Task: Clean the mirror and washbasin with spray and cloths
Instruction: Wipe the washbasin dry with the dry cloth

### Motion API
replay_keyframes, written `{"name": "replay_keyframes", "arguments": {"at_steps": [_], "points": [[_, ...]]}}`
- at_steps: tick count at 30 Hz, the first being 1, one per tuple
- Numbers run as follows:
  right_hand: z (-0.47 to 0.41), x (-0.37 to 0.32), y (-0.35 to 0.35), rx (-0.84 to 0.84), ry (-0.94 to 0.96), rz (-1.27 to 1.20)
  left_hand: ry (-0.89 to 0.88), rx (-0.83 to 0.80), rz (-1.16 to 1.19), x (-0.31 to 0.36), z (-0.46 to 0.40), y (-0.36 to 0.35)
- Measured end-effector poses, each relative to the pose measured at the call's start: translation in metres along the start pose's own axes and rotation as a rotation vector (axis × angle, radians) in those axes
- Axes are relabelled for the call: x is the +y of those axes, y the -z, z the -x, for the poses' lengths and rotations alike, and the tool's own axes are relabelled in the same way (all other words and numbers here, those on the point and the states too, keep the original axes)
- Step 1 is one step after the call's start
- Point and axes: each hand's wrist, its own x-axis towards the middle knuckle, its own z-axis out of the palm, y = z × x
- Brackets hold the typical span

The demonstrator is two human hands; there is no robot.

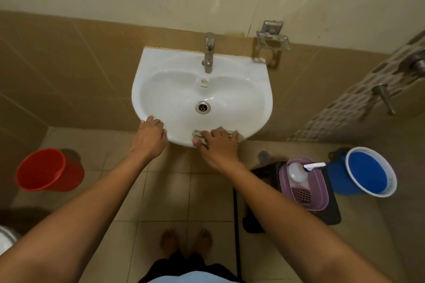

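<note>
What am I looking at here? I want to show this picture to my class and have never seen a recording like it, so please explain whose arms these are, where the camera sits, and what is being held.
There is no machine. A person wears a camera on the head, looking down, so you see their own arms and bare feet. It is the only view.

They stand at a white washbasin with a tap on a tiled wall. The right hand presses a checked cloth on the basin's front rim. The left hand rests on the rim, holding nothing.

On the floor stand a red bucket, a blue bucket, and a purple basket with a spray bottle. No mirror is in view.
</note>
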Motion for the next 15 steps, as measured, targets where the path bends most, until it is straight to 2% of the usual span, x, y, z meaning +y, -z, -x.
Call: {"name": "replay_keyframes", "arguments": {"at_steps": [5,9,15], "points": [[-0.002,-0.029,-0.002,-0.035,-0.055,-0.103,-0.058,-0.006,-0.063,-0.009,-0.004,0.001],[-0.002,-0.011,0.001,-0.031,-0.146,-0.074,-0.106,-0.016,-0.077,-0.022,-0.01,0.004],[-0.015,0.04,0.014,-0.034,-0.339,-0.178,-0.128,-0.056,-0.082,-0.031,-0.015,0.004]]}}
